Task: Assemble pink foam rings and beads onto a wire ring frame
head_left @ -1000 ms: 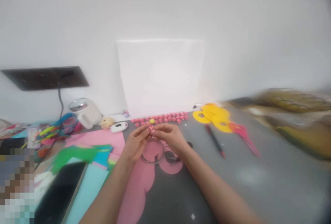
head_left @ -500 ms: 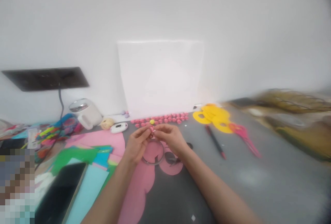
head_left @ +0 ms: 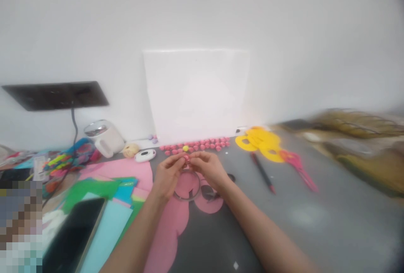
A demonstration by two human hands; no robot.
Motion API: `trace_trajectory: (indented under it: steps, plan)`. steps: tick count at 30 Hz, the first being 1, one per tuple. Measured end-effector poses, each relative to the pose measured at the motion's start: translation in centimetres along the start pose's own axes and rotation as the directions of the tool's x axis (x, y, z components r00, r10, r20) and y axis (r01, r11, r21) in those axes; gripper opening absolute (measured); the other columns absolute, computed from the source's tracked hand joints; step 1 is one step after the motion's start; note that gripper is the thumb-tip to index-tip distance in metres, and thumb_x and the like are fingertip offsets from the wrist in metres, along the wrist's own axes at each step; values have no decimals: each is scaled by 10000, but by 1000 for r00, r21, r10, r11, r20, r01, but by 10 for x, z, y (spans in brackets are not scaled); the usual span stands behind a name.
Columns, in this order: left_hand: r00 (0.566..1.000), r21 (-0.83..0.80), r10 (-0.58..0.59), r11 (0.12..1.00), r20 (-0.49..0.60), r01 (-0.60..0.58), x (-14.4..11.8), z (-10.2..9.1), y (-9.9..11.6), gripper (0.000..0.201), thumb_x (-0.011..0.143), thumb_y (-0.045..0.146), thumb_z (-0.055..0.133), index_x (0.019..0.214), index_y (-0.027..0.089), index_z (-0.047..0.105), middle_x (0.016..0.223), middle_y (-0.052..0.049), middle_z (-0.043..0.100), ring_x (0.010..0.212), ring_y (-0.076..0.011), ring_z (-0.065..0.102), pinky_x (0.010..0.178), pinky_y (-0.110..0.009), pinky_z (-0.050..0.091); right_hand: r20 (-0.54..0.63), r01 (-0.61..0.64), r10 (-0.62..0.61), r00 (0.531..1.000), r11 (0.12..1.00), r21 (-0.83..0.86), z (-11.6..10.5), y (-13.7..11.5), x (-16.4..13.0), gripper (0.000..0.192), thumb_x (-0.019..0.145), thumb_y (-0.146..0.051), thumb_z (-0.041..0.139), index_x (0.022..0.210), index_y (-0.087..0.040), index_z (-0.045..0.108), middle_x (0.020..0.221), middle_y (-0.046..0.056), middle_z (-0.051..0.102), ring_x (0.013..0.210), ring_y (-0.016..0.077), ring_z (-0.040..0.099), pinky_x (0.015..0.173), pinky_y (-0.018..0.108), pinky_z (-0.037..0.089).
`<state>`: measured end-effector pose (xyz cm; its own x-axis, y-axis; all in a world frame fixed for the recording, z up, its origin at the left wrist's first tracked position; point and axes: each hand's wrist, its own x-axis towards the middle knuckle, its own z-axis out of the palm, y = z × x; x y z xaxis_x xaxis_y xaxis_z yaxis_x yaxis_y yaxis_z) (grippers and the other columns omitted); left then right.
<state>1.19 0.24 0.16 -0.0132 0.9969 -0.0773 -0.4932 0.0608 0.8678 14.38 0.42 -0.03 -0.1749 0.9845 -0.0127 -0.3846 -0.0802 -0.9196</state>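
A: What is seen on the left side of the bench (head_left: 315, 218)?

B: A dark phone (head_left: 74, 235) is laid on blue and green paper sheets (head_left: 107, 205); a white cup (head_left: 105, 138) is stood further back, by the wall.

A: And what is held in the middle?

B: A tiny pink paper piece (head_left: 186, 159) is pinched between both hands, just above a thin ring (head_left: 187, 185) that lies on a big pink paper cut-out (head_left: 167, 231); the left hand (head_left: 167, 176) is closed on it with thumb and first finger pressed together; the right hand (head_left: 208, 168) is closed on it the same way from the other side.

A: How should such a small piece be worked?

B: It is best kept right at the fingertips, so it can be seen; it should be squeezed softly, or it may be crushed; it should be held low over the bench, so it is not lost if dropped.

A: What is found to the right?

B: A row of little pink pieces (head_left: 202, 143) is lined up by the white board (head_left: 195, 94); yellow paper rings (head_left: 260, 140), a dark pen (head_left: 262, 172) and pink scissors (head_left: 298, 165) are laid beyond.
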Motion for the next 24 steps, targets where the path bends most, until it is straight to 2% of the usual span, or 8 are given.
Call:
trace_trajectory:
  steps: [7, 12, 24]
  plan:
    - [997, 49, 50, 998, -52, -47, 1, -1, -1, 239, 523, 223, 799, 739, 148, 732, 760, -53, 708, 722, -147, 618, 742, -292, 489, 29, 32, -33, 999, 999, 7, 1, 0, 0, 194, 633, -305, 713, 759, -159, 695, 734, 21, 660, 656, 107, 587, 734, 285, 494]
    - [997, 70, 61, 996, -37, -59, 1, -2, -3, 244, 534, 250, 797, 748, 151, 734, 761, -54, 705, 740, -153, 612, 755, -308, 484, 22, 35, -34, 999, 999, -24, 1, -2, -3, 210, 622, -301, 735, 779, -167, 696, 753, 22, 671, 698, 121, 602, 736, 283, 487]
    - [998, 59, 51, 997, -44, -49, 0, 2, -1, 241, 510, 248, 806, 719, 153, 736, 749, -54, 706, 734, -153, 608, 754, -301, 475, 28, 29, -29, 999, 999, 23, -1, 0, -1, 207, 608, -284, 741, 767, -162, 691, 750, 27, 669, 699, 124, 599, 734, 284, 486]
